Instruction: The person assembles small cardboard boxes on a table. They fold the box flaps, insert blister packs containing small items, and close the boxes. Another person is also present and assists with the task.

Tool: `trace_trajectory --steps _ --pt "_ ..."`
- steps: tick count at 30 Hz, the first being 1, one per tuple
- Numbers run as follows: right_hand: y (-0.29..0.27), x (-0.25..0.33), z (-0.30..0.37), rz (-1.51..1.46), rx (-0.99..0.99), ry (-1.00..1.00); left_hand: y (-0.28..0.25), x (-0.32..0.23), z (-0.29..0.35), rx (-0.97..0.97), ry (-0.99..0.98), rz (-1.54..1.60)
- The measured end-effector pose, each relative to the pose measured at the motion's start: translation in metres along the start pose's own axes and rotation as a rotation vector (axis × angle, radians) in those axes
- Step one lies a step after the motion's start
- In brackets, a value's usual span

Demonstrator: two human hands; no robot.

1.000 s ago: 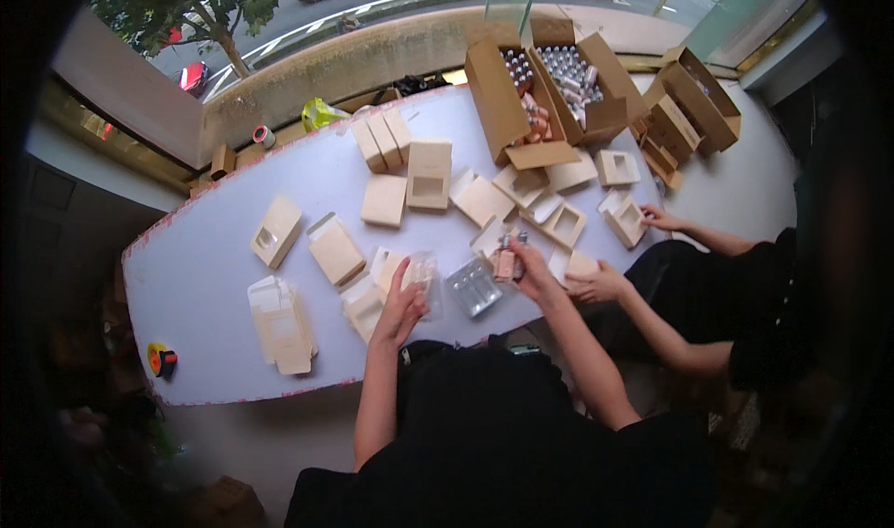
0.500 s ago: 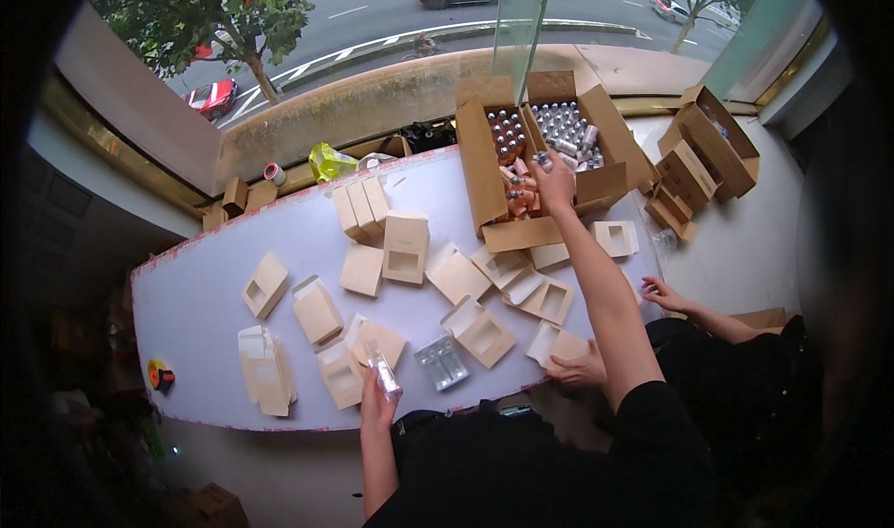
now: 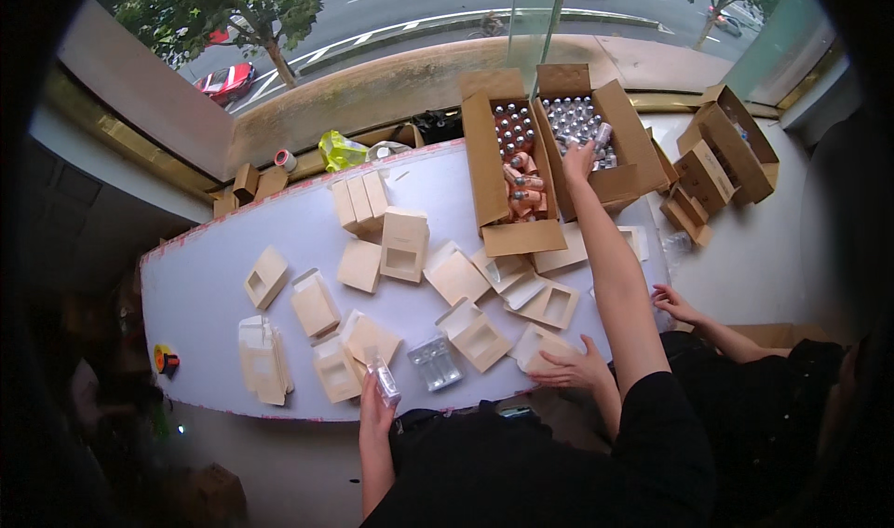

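Right hand now further over silver-capped bottles, fingers curled

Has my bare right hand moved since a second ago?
Yes, forward, judged against the right-hand open brown cardboard carton of silver-capped bottles: your bare right hand was well short of it and is now at it.

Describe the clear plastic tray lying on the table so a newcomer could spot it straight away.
On the long pale table, go to the near edge, where the person's left hand holds a clear pack. Just right of that hand lies the tray, beside an open cream carton. It is shiny and see-through, unlike the cream cartons around it.
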State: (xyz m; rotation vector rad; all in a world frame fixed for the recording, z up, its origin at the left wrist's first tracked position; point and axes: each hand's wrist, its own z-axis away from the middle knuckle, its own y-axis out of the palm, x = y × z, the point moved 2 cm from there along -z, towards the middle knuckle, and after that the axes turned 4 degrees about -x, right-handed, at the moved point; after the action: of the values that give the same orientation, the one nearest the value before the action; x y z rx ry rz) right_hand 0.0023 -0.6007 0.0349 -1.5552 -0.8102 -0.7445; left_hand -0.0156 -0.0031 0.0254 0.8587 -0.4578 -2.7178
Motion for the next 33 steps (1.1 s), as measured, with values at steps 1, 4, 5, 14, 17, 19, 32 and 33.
trace_trajectory --steps 1,4,5,14,17,19,32,33 --pt "0.001 0.004 0.002 0.018 -0.049 0.035 -0.003 -0.001 0.000 0.018 0.008 0.001" --pt "0.003 0.000 0.002 -0.020 -0.177 0.073 -0.013 -0.003 -0.002 0.076 0.025 -0.020" --pt "0.005 0.004 0.010 0.031 -0.199 0.016 -0.013 -0.005 -0.001 0.089 0.036 -0.031" --pt "-0.045 0.119 0.136 -0.781 0.339 -0.209 -0.017 -0.043 -0.006 -0.006 0.209 -0.274" --pt "-0.049 0.163 0.204 -0.731 0.516 -0.391 -0.031 -0.066 -0.022 -0.092 0.299 -0.473" --pt "-0.052 0.180 0.246 -0.679 0.608 -0.479 -0.051 -0.084 -0.038 -0.118 0.438 -0.635" --pt "0.096 0.135 0.402 0.034 0.688 -0.861 -0.073 -0.140 -0.076 -0.337 0.650 -1.190" --pt "0.113 0.150 0.402 0.154 0.681 -0.946 -0.073 -0.139 -0.072 -0.354 0.675 -1.261"
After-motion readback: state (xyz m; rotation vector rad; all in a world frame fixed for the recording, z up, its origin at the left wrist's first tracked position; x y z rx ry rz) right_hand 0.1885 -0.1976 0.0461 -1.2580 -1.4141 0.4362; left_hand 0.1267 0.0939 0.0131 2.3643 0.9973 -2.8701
